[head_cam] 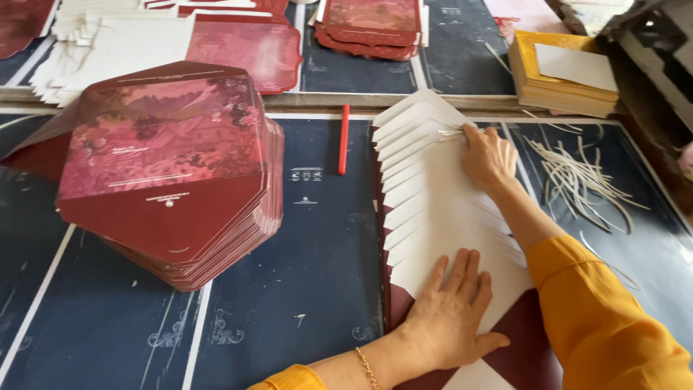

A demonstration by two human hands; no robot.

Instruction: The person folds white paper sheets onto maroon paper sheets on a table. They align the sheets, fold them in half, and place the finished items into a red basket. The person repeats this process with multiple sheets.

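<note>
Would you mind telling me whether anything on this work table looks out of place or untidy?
Only the loose pale paper strips, scattered criss-cross on the dark table just right of the right hand. The fanned white sheets under both hands and the red envelope stack lie orderly.

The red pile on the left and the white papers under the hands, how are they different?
The red pile is stacked straight up, printed side showing; the white papers are fanned out in overlapping steps, blank side showing. No hand touches the pile; the left hand presses the fan and the right hand touches its top. Both have pointed flaps.
</note>
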